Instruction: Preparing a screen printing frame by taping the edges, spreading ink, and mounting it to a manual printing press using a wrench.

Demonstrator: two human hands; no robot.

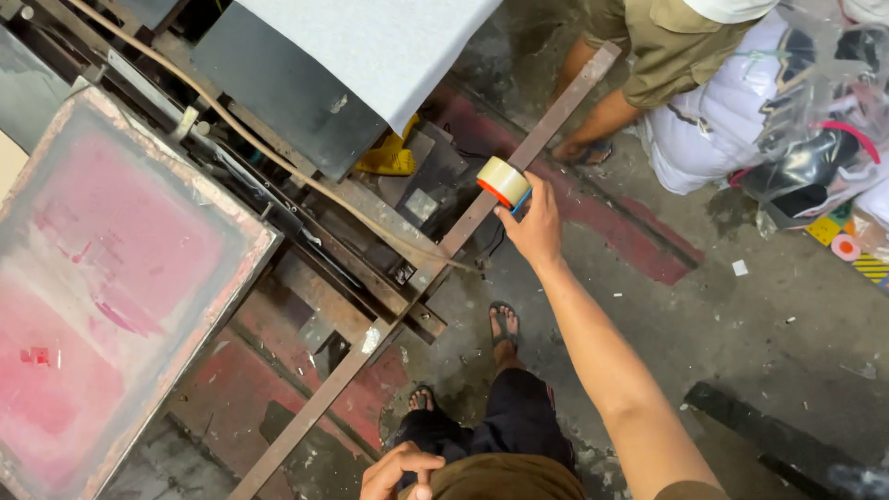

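Head view looks straight down past my outstretched right arm: my right hand (535, 225) grips one roll of clear packing tape (503, 181), fingers closed on its lower edge, the orange-red core showing at the rim. The roll hangs just over the long rusty metal bar (463, 227) that runs on a slant from the lower left up to the squatting person (690, 83) at the top right. My left hand (400, 470) sits low at the bottom edge near my waist, fingers curled; whether it pinches anything I cannot tell. As I judge it, the risk is the pinch: I have the roll by its edge only, arm at full stretch, so a slip would drop it onto the bar or the gritty concrete floor (741, 333), where it could roll away under the frame. Leaning this far over the bar could also catch my shin on it. Count now: one tape roll, one long bar, one big pink-stained printing screen (111, 278) at the left, one grey sheet (370, 46) draped on the machine above, one yellow item (389, 159) beneath it, two sandalled feet of mine (505, 329), and one other person crouched beside clear plastic bags (815, 102).
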